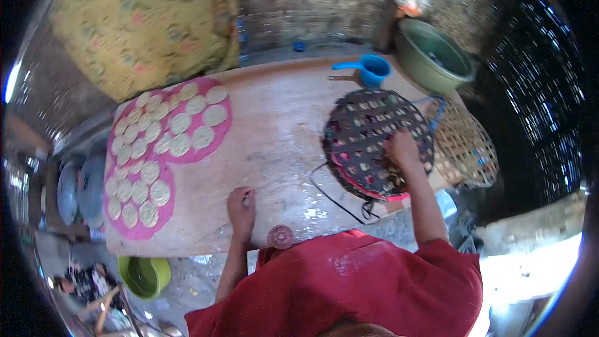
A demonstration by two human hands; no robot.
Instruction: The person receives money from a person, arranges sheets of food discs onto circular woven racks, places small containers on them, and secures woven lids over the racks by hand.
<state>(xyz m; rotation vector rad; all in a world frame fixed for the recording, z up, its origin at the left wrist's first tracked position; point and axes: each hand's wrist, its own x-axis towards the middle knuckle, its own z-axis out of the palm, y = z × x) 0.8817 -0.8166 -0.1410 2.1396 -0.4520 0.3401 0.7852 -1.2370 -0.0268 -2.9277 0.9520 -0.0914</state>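
right hand (402, 150) flat on dark grid rack (377, 143), right side of table (274, 131), fingers open, nothing gripped | left hand (242, 207) closed on table near edge, can't tell what it holds | I judge rack stiff, light; take by rim | soft dough discs (181, 123) far left

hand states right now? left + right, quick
Left hand: fingers curled, resting on the wooden table; whether it holds anything cannot be told.
Right hand: laid on the dark round lattice tray; whether it grips cannot be told.
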